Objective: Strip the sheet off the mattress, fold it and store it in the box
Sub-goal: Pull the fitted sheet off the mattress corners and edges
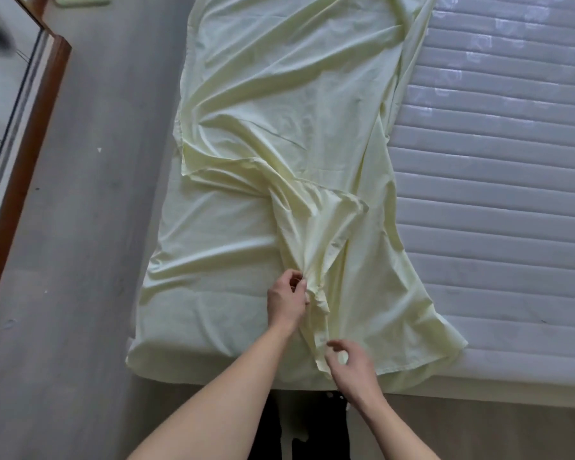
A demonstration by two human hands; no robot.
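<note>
- The left hand (287, 302) is pinching a bunched fold of the pale yellow sheet (279, 111).
- The right hand (351, 363) is pinching the sheet's edge.
- The sheet is lying rumpled over the quilted mattress (495, 161).

Quilted mattress (498, 180), pale yellow sheet (279, 111) rumpled across its left half

A grey floor (90, 227) with small scuff marks is seen along the left side of the view. At the far left, a brown wooden frame (30, 154) is set at an angle, holding a pale panel (0, 104) with dark blurred marks. Soft, even light is cast throughout.
</note>
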